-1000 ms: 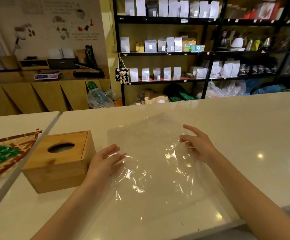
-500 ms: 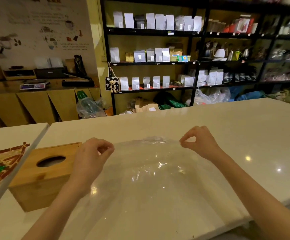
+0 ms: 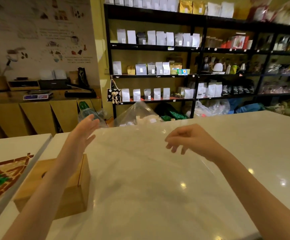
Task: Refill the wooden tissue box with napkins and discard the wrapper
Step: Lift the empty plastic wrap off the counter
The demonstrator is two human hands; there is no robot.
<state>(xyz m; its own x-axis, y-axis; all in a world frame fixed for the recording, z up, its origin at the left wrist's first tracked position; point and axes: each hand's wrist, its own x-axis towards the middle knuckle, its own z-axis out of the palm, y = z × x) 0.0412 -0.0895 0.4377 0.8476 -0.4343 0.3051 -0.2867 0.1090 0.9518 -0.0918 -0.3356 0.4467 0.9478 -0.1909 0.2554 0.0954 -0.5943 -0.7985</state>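
The clear plastic wrapper (image 3: 140,161) is lifted off the white counter (image 3: 244,135) and billows up between my hands, its top corner peaking in front of the shelves. My left hand (image 3: 86,129) is raised with flat, straight fingers, and the wrapper's left edge runs by its fingertips. My right hand (image 3: 187,140) has loosely curled fingers over the wrapper's upper right edge. The wooden tissue box (image 3: 71,196) stands at the lower left with its lid down; my left forearm hides most of its top slot. No napkins are visible.
A second white table (image 3: 11,146) adjoins on the left, carrying a brown and green patterned packet (image 3: 0,177). Behind the counter stand black shelves (image 3: 198,49) with white bags and kettles. Plastic bags (image 3: 211,108) lie on the floor below them.
The wrapper went from lying flat on the counter to being raised in the air by its far edge. Both hands rose; my left hand opened from a pinch. My view tilted upward.
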